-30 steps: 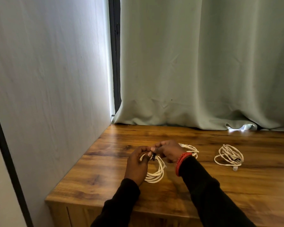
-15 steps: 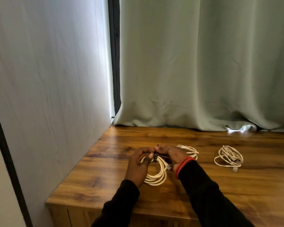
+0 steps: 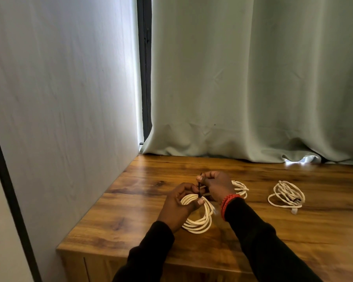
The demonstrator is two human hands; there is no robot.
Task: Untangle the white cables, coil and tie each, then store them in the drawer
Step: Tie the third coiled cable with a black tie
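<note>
A coiled white cable (image 3: 202,220) lies on the wooden cabinet top (image 3: 293,241) under my hands. My left hand (image 3: 179,204) grips the top of this coil, thumb pressed on the strands. A thin black tie (image 3: 199,187) wraps the coil there, and my right hand (image 3: 217,185) pinches its free end, pulled upward. Behind my right wrist, a second white coil (image 3: 240,189) is partly hidden. A third white coil (image 3: 286,195) with a connector lies apart at the right.
A pale wall panel (image 3: 59,119) rises along the left edge of the cabinet top. A grey-green curtain (image 3: 253,88) hangs at the back, its hem on the wood. A cabinet front (image 3: 94,267) shows below the near edge.
My right hand has risen and drawn the black tie's end upward above the coil. My left hand keeps its hold on the coil. The other two coils have not moved.
</note>
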